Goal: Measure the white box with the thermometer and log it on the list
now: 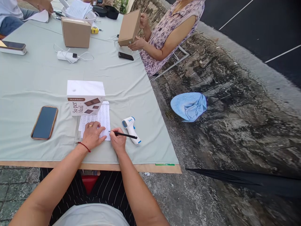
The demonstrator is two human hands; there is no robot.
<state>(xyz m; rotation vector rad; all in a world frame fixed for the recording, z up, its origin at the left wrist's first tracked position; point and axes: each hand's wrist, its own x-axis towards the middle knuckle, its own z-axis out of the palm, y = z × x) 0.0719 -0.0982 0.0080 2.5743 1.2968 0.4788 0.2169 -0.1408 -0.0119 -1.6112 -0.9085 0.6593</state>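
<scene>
My right hand [118, 142] grips a black pen [125, 135], its tip over the right edge of a sheet of paper [106, 117] covered in dense small print or writing. Flat on the lower part of that sheet lies my left hand [93, 134], fingers spread, with a ring and a red cord bracelet. A white box [86, 94] marked "NutriMotion Super Meal" stands upright on the paper's upper part and hides some of it. Just right of my right hand rests a white and blue infrared thermometer [131, 129].
A phone in a brown case [44, 122] lies at left. Farther back are a white device with a cord [67, 56], a cardboard box [75, 33], a black phone [125, 56] and a yellow tape measure [94, 30]. A person at right holds another cardboard box [129, 26]. A blue hat [189, 106] lies on the ground.
</scene>
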